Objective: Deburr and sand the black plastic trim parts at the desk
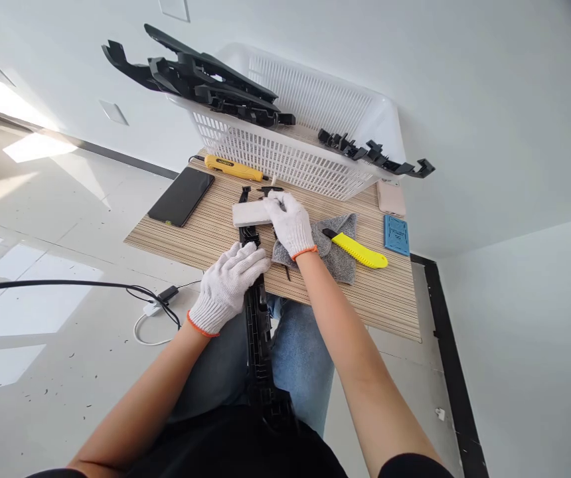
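My left hand (230, 282), in a white knit glove, is closed over a long black plastic part (260, 338). The part runs from the table edge across my lap toward my body. My right hand (289, 222), gloved the same way, grips the right end of a white rectangular block (250, 214). That block lies across the upper end of the black part; whether they touch I cannot tell. Beside my right hand are a grey cloth (342, 269) and a yellow utility knife (360, 251) resting on it. A dark tool (267, 190) is partly hidden behind the right hand.
A white plastic basket (285, 149) with black plastic parts (206, 79) jutting over its rim stands at the table's back. On the wood-grain table (385, 299) lie a black phone (182, 196), a yellow corded tool (233, 168) and a blue tile-like piece (396, 234). Cables (156, 299) hang left.
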A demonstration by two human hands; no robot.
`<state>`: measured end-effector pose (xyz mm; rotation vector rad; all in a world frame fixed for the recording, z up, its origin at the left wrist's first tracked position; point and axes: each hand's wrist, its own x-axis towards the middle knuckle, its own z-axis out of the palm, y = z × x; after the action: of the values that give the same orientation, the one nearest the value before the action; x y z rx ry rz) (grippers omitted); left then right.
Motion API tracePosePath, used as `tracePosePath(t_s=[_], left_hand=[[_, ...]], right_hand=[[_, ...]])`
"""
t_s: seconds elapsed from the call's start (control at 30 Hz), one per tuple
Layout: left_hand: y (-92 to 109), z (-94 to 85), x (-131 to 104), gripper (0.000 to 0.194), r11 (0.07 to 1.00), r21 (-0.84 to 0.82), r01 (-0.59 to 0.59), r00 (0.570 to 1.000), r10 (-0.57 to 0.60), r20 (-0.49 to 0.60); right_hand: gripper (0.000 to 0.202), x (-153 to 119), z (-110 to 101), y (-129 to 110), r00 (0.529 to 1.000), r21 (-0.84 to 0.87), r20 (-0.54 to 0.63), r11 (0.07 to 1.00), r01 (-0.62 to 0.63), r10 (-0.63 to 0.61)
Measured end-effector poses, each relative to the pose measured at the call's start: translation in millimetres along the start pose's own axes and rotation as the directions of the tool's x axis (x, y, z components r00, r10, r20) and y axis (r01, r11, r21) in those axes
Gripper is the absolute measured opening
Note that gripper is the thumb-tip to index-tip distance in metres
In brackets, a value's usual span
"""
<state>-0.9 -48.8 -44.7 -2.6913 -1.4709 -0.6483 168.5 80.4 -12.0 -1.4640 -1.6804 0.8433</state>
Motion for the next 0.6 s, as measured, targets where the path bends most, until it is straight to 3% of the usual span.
tracePosePath(t_s=[0.13,0.27,0.4,0.5,0.6], left_hand=[[-0.5,-1.8,1.3,0.046,0.999,-0.04,0.001,1.0,0.0,0.006],[-0.6,-0.7,-0.2,0.045,1.0,-0.03,-0.002,1.0,0.002,0.001],[-0.5,1.0,-1.2,0.045,1.0,-0.021,-0.002,1.0,0.002,-0.005],[-0.6,1.7,-1.0,0.045,0.999,-0.048,0.016,1.0,-0.017,-0.011],[-1.1,2.3,-0.8,0.045,0.998,-0.059,0.017,1.0,-0.018,-0.018]], right_hand=[[0.025,0.6,-1.3,0.2,0.989,0.036,0.131,0.998,0.056,-0.061],[0.029,2.4,-0.3,3.9,1.0,-0.004,-0.011,1.0,-0.018,0.018],[0.031,5.3,-0.5,8.8,0.996,0.048,0.082,0.998,0.032,-0.036],[0.036,6.3,-1.9,9.8,0.999,0.032,-0.046,0.999,-0.003,0.005],[0.035,6.5,-1.9,9.0,1.0,-0.003,0.002,1.0,0.016,-0.016]])
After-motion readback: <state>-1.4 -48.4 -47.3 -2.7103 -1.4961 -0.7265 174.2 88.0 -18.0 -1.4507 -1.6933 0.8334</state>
